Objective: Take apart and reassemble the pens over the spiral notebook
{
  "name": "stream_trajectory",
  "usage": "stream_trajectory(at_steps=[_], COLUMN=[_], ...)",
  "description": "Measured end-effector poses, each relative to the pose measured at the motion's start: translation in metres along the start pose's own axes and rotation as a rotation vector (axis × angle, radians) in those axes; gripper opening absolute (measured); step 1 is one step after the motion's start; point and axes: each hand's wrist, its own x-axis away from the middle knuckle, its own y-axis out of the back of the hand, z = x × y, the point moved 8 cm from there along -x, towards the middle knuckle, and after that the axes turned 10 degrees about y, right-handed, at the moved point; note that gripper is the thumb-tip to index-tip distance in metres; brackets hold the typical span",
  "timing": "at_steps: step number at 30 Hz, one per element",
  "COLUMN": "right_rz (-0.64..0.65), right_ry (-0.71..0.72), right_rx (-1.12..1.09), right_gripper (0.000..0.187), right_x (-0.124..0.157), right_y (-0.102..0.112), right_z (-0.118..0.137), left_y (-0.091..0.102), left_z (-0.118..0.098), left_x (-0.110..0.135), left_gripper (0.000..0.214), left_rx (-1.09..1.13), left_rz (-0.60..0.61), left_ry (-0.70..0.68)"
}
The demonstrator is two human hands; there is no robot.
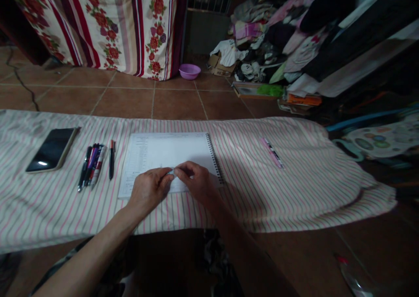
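Observation:
Over a spiral-bound notebook (176,146), both my hands meet at a small pale bluish piece (171,172), too small and too covered by fingers to name. My left hand (149,188) pinches it between thumb and forefinger from the left. From the right, the closed fingertips of my right hand (198,181) press at its other end. Faint printing and a few marks show on the notebook's page, and its black coil runs along the right side. A dark pen with an orange end (111,159) lies just left of the notebook.
A striped cloth (248,192) covers the low surface. On it lie a phone (54,148), a bunch of several pens (91,166) and a pink patterned pen (273,153). Beyond are a purple basin (190,72), a floral curtain (121,26) and piled clothes (268,35).

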Motion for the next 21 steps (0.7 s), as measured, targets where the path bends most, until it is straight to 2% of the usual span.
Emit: stream_trajectory(at_steps=[5, 13, 21], right_rz=[-0.023, -0.08, -0.055], right_ry=[-0.03, -0.018, -0.004], right_rx=[0.049, -0.225, -0.149], right_gripper=[0.024, 0.017, 0.013], right_x=[0.001, 0.0014, 0.0004], right_y=[0.0, -0.0025, -0.0006], right_z=[-0.0034, -0.0069, -0.0043], left_y=[-0.001, -0.0014, -0.0012], left_z=[-0.0025, 0.0057, -0.0002], left_x=[-0.0006, -0.0017, -0.0007], left_gripper=[0.028, 0.029, 0.029], left_rx=[-0.002, 0.056, 0.007], left_rz=[0.026, 0.037, 0.033], left_ry=[-0.002, 0.055, 0.02])
